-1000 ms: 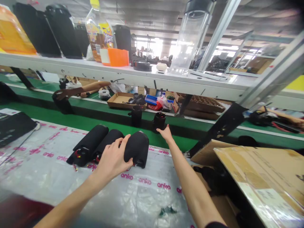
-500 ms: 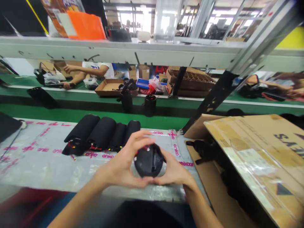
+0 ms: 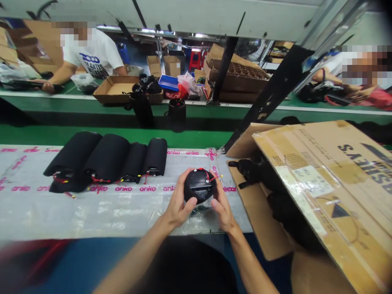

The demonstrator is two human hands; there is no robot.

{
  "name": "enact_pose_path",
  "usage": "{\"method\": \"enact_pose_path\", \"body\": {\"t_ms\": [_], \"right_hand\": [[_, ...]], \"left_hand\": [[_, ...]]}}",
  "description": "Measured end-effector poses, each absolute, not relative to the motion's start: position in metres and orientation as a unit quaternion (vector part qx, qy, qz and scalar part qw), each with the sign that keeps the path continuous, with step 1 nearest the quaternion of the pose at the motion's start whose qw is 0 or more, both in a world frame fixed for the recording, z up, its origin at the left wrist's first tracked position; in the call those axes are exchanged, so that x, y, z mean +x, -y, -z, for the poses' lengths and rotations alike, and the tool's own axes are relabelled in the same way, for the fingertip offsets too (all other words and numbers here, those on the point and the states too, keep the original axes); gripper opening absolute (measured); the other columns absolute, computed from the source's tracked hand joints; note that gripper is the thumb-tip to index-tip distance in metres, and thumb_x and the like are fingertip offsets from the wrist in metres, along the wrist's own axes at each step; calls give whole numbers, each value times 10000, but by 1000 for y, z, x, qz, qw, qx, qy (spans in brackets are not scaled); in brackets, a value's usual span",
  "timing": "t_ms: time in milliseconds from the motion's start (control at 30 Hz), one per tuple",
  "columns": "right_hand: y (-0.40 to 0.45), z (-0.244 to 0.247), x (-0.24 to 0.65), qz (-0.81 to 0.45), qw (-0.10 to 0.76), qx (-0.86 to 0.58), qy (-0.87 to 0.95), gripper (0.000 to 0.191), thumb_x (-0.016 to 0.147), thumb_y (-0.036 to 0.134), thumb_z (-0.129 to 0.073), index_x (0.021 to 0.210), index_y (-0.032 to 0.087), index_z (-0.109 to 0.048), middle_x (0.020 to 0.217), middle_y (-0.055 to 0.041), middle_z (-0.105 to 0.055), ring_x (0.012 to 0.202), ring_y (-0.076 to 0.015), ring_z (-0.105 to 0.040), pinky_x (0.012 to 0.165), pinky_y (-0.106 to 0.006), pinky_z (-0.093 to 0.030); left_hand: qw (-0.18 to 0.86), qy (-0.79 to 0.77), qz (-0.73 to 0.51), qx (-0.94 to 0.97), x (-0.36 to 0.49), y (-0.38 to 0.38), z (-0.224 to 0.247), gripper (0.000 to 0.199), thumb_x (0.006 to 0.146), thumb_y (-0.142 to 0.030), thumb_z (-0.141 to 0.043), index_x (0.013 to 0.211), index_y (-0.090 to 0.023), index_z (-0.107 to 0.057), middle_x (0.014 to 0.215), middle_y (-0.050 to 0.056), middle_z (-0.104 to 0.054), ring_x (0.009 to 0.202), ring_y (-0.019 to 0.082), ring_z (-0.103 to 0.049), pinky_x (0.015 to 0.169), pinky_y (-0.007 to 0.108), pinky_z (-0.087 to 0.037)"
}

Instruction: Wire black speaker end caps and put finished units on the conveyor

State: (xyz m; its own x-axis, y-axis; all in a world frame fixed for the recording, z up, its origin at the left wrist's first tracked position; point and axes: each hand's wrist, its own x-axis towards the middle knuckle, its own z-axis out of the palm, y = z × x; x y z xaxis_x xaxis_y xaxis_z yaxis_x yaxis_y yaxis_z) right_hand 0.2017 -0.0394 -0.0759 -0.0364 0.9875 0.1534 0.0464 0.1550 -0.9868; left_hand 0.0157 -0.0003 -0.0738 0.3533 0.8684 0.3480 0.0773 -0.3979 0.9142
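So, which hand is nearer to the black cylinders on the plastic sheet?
Left. The left hand sits below and right of the black cylinders; the right hand is farther right, beyond the round black piece both hold.

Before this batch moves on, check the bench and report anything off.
A large cardboard sheet leans askew over the open carton on the right, half hiding black parts. Thin red wires also stray from the ends of the black cylinders, which may be normal.
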Motion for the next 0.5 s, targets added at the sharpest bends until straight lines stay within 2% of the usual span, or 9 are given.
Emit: {"method": "enact_pose_path", "body": {"t_ms": [67, 167, 300, 433, 500], "right_hand": [[38, 74, 190, -442, 551, -472, 527, 786, 1001, 659, -553, 1671, 285, -380, 1673, -83, -509, 1608, -330, -409, 1336, -513, -335], [41, 80, 162, -397, 592, -498, 494, 710, 1041, 584, -510, 1669, 287, -366, 1624, -98, -551, 1512, -336, -527, 1268, -516, -436], [46, 84, 148, -370, 585, -530, 489, 663, 1070, 520, -473, 1671, 277, -334, 1567, -120, -585, 1445, -334, -585, 1242, -521, -464], [50, 79, 153, -392, 560, -535, 497, 678, 1065, 515, -515, 1668, 273, -323, 1605, -126, -545, 1493, -335, -535, 1286, -531, -416], [50, 77, 155, -401, 558, -532, 495, 699, 1073, 516, -505, 1690, 277, -278, 1631, -127, -519, 1507, -338, -519, 1293, -541, -407]], "left_hand": [[430, -335, -467, 697, 21, 1, 73, 804, 1024, -602, -557, 1672, -206, -292, 1675, 189, -435, 1525, 373, -476, 1292, 558, -367], [398, -377, -512, 662, 33, 10, 82, 716, 1028, -571, -542, 1613, -200, -364, 1539, 180, -560, 1381, 345, -601, 1206, 531, -471], [383, -404, -527, 642, 32, 17, 80, 648, 1018, -521, -575, 1560, -203, -421, 1494, 173, -591, 1351, 334, -622, 1179, 509, -499], [513, -355, -421, 659, 4, -1, 43, 692, 959, -471, -719, 1554, -214, -475, 1528, 162, -600, 1398, 337, -603, 1213, 473, -476], [590, -318, -345, 657, -9, -20, 20, 606, 1014, -519, -634, 1531, -212, -558, 1526, 149, -634, 1414, 338, -604, 1228, 464, -458]]}}
